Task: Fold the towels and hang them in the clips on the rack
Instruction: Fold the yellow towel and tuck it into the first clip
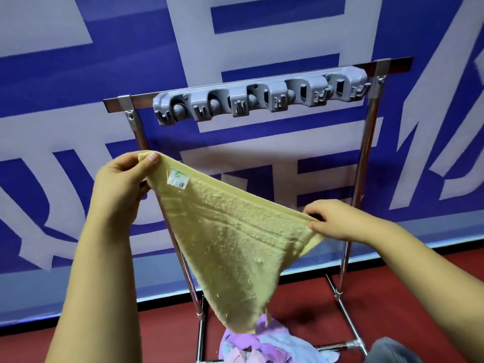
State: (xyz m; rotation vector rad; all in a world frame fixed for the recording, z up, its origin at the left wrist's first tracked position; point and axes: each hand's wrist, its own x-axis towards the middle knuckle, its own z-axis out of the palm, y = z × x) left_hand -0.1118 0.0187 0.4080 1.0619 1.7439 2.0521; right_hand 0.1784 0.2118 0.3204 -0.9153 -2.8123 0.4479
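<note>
A yellow towel (230, 242) hangs mid-frame in a triangle, left hand (123, 184) pinching its upper corner, right hand (337, 221) pinching the lower right corner. Bringing corners together evenly would fold it neatly for the grey clips (262, 100) above, on the rack (366, 142)

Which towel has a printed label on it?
The yellow terry towel held up between both hands; its label sits near the left hand. The purple and blue towels below show none.
</note>
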